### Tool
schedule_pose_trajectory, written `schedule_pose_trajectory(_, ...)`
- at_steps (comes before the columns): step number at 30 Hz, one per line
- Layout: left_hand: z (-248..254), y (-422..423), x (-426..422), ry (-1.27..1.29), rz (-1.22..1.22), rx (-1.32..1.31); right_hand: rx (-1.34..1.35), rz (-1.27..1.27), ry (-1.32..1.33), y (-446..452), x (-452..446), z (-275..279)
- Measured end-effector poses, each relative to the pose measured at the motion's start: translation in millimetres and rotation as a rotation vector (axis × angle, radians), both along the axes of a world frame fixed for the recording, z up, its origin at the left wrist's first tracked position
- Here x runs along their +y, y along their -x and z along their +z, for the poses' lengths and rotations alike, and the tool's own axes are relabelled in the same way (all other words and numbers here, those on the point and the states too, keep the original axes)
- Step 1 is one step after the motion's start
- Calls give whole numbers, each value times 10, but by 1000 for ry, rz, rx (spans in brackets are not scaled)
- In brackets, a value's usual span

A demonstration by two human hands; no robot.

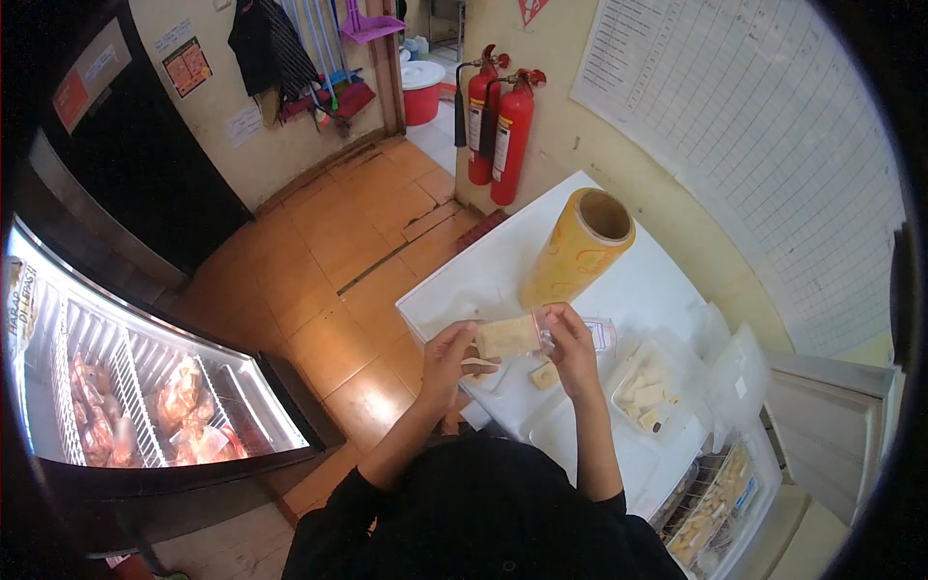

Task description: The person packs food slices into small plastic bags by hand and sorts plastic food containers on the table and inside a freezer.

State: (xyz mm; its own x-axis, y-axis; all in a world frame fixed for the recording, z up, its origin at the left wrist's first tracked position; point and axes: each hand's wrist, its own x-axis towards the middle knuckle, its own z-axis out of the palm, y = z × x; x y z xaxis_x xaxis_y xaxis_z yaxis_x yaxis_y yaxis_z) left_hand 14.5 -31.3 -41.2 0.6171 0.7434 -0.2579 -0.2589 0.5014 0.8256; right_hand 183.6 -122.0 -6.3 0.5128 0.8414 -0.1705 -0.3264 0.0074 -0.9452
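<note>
Between my two hands, above the white table, is a small clear zip bag (508, 335) with a flat, pale yellow block inside. My left hand (450, 360) grips the bag's left end, fingers closed. At the other end, my right hand (568, 345) pinches the bag near its pinkish strip. Under the hands, a pale block (545, 376) lies on the table. To the right stands a clear plastic container (646, 387) with several pale pieces in it.
A tall yellow roll of wrap (578, 246) stands on the white table (667, 275). Crumpled clear plastic bags (739, 372) lie at its right side, above a basket of pale pieces (710, 512). Two fire extinguishers (510, 145) are behind. A lit display fridge (145, 406) is left.
</note>
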Motion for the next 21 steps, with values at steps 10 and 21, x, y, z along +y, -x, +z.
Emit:
schedule_pose_trajectory(10, 33, 42, 28, 57, -136, 41, -154, 268, -26, -164, -173, -35)
schedule_pose_trajectory(21, -90, 101, 85, -273, -266, 146, -167, 214, -17, -147, -197, -203)
